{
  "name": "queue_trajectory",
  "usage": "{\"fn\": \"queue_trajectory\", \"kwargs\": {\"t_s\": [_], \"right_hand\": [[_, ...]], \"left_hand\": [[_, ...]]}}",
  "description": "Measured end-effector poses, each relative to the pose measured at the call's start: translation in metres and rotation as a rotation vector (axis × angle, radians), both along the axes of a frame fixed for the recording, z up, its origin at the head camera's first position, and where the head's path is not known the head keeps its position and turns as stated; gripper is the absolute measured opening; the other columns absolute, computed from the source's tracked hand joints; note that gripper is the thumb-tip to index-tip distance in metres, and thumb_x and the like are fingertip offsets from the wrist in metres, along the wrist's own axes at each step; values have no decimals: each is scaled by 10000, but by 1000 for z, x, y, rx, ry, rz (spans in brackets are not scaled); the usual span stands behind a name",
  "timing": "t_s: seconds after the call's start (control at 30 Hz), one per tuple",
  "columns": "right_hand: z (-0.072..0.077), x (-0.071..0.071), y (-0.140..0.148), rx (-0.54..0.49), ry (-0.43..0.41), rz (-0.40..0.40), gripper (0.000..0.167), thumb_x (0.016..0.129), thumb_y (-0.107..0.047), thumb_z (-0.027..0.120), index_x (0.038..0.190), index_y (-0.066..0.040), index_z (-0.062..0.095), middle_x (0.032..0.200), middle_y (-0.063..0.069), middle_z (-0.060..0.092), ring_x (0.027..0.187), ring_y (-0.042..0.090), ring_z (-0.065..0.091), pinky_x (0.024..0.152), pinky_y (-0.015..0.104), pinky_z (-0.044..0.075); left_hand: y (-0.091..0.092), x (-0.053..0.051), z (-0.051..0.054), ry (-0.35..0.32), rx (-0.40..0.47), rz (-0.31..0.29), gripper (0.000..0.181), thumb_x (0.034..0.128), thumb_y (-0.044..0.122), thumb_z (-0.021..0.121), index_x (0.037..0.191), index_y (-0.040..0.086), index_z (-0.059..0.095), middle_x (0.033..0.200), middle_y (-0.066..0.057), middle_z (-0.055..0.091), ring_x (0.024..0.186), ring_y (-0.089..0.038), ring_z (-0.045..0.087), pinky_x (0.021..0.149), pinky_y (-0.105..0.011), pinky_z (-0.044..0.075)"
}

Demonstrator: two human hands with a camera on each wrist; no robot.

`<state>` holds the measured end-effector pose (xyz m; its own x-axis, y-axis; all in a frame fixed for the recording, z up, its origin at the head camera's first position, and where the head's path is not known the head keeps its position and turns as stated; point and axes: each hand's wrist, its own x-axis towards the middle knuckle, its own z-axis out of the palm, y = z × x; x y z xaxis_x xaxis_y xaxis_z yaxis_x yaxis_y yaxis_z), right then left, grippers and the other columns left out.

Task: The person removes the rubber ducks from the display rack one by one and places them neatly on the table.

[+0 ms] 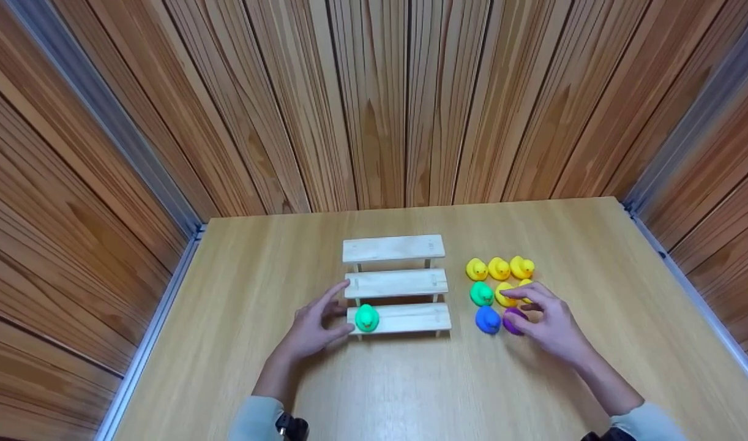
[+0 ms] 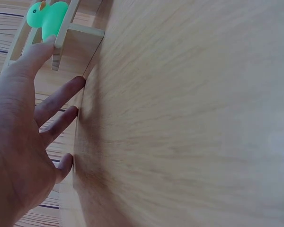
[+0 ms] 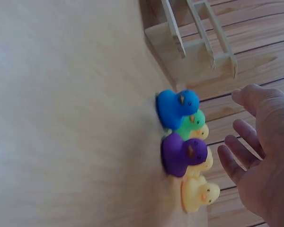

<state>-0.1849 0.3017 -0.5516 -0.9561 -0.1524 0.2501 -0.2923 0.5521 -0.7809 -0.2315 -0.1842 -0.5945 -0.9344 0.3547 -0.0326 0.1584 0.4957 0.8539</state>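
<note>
A three-step white wooden rack (image 1: 411,317) stands mid-table with a green rubber duck (image 1: 366,318) on the left of its lowest step. My left hand (image 1: 313,326) is at the rack's left end, thumb at the lowest step and index finger near the middle one; the fingers are spread. My right hand (image 1: 554,324) hovers over a purple rubber duck (image 3: 182,153), thumb and fingers apart. A gap shows between that hand and the duck in the right wrist view. Beside the purple duck sit a blue duck (image 1: 488,320) and a second green duck (image 1: 482,294).
Several yellow ducks stand behind, including one in the back row (image 1: 499,269); my right hand partly covers another. Wood-plank walls (image 1: 380,122) enclose the table (image 1: 386,392) at the back and sides, with metal rails (image 1: 160,318) along the side edges.
</note>
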Motion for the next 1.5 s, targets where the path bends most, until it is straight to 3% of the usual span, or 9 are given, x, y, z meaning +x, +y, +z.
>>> {"fn": "queue_trajectory", "kwargs": {"t_s": [0.3, 0.5, 0.63, 0.87, 1.2, 1.5], "right_hand": [[6, -6, -34, -42, 44, 42, 385, 942, -26, 886, 1312, -85, 798, 1276, 128, 749, 1085, -73, 628, 917, 191, 638], [8, -13, -57, -55, 7, 87, 398, 957, -44, 880, 1342, -92, 789, 1303, 130, 747, 1115, -26, 625, 978, 250, 653], [11, -16, -71, -26, -1, 93, 422, 967, -69, 880, 1373, -137, 784, 1324, 86, 756, 1125, 37, 645, 1009, 245, 636], [12, -21, -96, -56, -23, 152, 449, 981, -85, 871, 1414, -134, 763, 1353, 115, 737, 1236, 370, 702, 1035, 371, 670], [14, -18, -132, -102, -23, 258, 485, 985, -69, 857, 1452, -90, 729, 1377, 182, 698, 1234, 329, 714, 1027, 454, 681], [15, -18, -159, -117, -17, 314, 506, 983, -61, 852, 1470, -92, 718, 1357, 198, 693, 1229, 449, 700, 997, 511, 685]], "left_hand": [[0, 0, -1, 15, 14, -2, 893, 1012, 349, 869, 1734, 480, 360, 1535, -114, 719, 1413, -313, 731, 1317, -726, 408], [1, 0, 3, 2, 5, 1, 895, 1011, 368, 868, 1719, 536, 346, 1518, -88, 732, 1420, -298, 723, 1335, -761, 345], [1, 1, 3, -8, -3, 6, 896, 1012, 370, 866, 1709, 569, 340, 1507, -67, 740, 1423, -284, 721, 1338, -721, 380], [1, 1, 3, -6, 6, 3, 900, 1011, 360, 869, 1719, 541, 343, 1498, -74, 749, 1420, -299, 723, 1333, -773, 334], [2, 1, 2, 12, -13, 21, 890, 1002, 352, 878, 1721, 497, 373, 1459, -94, 761, 1395, -305, 738, 1320, -785, 338], [2, 1, 2, -12, -19, 41, 887, 1001, 382, 874, 1709, 544, 365, 1454, -63, 782, 1440, -313, 708, 1339, -819, 178]]}}
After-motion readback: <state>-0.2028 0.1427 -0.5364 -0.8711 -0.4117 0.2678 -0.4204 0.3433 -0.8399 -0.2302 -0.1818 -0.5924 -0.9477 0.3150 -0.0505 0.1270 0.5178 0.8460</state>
